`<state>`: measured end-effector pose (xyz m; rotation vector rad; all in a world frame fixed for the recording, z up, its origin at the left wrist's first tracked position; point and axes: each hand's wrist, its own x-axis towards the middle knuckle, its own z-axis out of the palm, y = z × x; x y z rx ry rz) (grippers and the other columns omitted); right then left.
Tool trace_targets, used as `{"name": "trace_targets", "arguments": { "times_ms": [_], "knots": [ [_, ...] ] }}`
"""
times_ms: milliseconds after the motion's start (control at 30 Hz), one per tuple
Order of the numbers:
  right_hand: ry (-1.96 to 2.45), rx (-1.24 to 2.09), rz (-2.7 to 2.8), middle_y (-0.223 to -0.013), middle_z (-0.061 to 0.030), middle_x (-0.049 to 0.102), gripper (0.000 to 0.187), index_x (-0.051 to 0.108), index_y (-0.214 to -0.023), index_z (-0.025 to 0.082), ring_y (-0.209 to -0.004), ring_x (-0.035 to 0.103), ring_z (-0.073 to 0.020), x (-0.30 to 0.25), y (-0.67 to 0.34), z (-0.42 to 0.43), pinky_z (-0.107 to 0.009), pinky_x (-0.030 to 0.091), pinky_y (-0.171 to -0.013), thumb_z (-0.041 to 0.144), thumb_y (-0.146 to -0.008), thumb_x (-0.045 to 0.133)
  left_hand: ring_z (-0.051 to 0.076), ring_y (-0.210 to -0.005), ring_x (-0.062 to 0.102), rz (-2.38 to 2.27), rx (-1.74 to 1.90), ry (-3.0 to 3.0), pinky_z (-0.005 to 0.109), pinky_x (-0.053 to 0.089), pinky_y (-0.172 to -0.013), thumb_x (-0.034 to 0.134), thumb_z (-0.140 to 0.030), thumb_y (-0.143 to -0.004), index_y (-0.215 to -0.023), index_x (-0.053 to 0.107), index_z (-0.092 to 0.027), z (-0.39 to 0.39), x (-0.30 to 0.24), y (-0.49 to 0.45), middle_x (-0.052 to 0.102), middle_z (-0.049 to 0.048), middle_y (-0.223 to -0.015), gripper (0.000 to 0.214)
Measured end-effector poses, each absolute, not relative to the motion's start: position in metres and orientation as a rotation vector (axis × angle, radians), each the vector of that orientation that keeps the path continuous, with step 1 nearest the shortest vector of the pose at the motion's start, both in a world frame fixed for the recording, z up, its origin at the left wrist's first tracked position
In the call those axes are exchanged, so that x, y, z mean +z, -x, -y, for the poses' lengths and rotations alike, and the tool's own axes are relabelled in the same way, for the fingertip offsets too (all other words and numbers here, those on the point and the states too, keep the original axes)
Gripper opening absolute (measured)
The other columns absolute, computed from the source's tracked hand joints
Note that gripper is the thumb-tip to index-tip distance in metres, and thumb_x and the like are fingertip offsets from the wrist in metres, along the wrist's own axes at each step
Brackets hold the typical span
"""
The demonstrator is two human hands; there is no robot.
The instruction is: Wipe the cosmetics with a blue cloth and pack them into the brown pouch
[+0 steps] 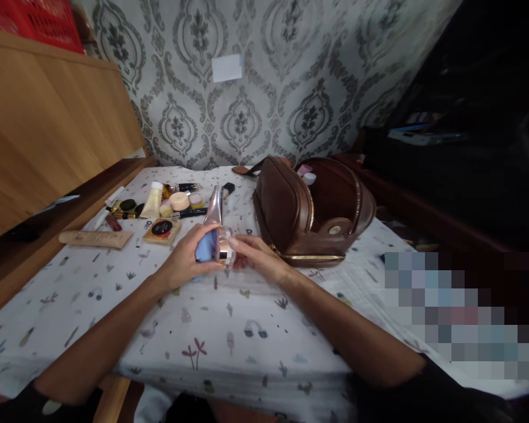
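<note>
In front of me my left hand [183, 258] is closed around a crumpled blue cloth [205, 247], which presses against one side of a small cosmetic jar [224, 245]. The jar has a clear outer part and a rose-gold band, and it is tilted onto its side. The fingers of my right hand [262, 259] grip its other end. Just behind the hands is a shiny pinkish tube [214, 207]. To the right sits a brown leather bag [280, 214], unzipped, with small light-coloured containers [309, 178] inside.
Left of my hands lie a cream tube [153, 201], a long beige tube [96, 238], a square compact [162, 230], a peach round jar [179, 201] and a black brush [229, 188]. A patterned cloth [229, 317] covers the table. Wooden furniture [57, 111] borders the left.
</note>
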<state>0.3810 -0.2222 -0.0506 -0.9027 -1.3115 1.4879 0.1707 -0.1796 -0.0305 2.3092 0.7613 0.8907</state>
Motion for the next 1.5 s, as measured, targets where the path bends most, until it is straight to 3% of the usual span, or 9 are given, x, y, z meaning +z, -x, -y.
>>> {"name": "trace_targets", "arguments": {
  "times_ms": [267, 767, 1100, 1267, 1500],
  "knots": [
    [0.939, 1.435, 1.342, -0.075, -0.0012, 0.065, 0.048, 0.071, -0.095, 0.014, -0.063, 0.057, -0.0107, -0.044, -0.382, 0.227, -0.024, 0.046, -0.059, 0.059, -0.079, 0.075, 0.033, -0.125, 0.057, -0.804, 0.762, -2.203, 0.046, 0.046, -0.108, 0.079, -0.053, -0.075, -0.144, 0.043, -0.026, 0.182, -0.03, -0.171, 0.055, 0.0109, -0.142, 0.082],
    [0.884, 1.478, 1.375, -0.085, -0.0042, 0.068, 0.051, 0.072, -0.102, 0.015, -0.069, 0.061, -0.0117, -0.043, -0.382, 0.226, -0.023, 0.048, -0.06, 0.061, -0.079, 0.073, 0.033, -0.129, 0.055, -0.777, 0.876, -2.341, 0.048, 0.043, -0.11, 0.078, -0.049, -0.078, -0.143, 0.045, -0.026, 0.181, -0.036, -0.171, 0.055, 0.0118, -0.142, 0.077],
    [0.88, 1.448, 1.401, -0.099, -0.0064, 0.069, 0.066, 0.065, -0.129, 0.016, -0.073, 0.06, -0.0117, -0.047, -0.382, 0.223, -0.021, 0.048, -0.058, 0.058, -0.079, 0.075, 0.031, -0.12, 0.059, -0.812, 0.872, -2.376, 0.044, 0.048, -0.104, 0.077, -0.046, -0.078, -0.142, 0.045, -0.024, 0.183, -0.035, -0.173, 0.057, 0.011, -0.137, 0.075],
    [0.923, 1.45, 1.4, -0.107, -0.0081, 0.068, 0.067, 0.062, -0.131, 0.017, -0.08, 0.061, -0.0142, -0.044, -0.383, 0.225, -0.023, 0.049, -0.06, 0.055, -0.078, 0.077, 0.03, -0.121, 0.059, -0.843, 0.869, -2.44, 0.043, 0.049, -0.102, 0.075, -0.042, -0.08, -0.143, 0.044, -0.026, 0.183, -0.037, -0.173, 0.057, 0.0099, -0.135, 0.072],
    [0.958, 1.453, 1.407, -0.103, -0.0057, 0.066, 0.071, 0.06, -0.126, 0.018, -0.08, 0.062, -0.015, -0.046, -0.38, 0.225, -0.024, 0.051, -0.059, 0.051, -0.068, 0.086, 0.031, -0.123, 0.057, -0.806, 0.87, -2.524, 0.043, 0.05, -0.101, 0.076, -0.039, -0.08, -0.144, 0.042, -0.026, 0.182, -0.041, -0.173, 0.057, 0.0108, -0.135, 0.073]
  ]
}}
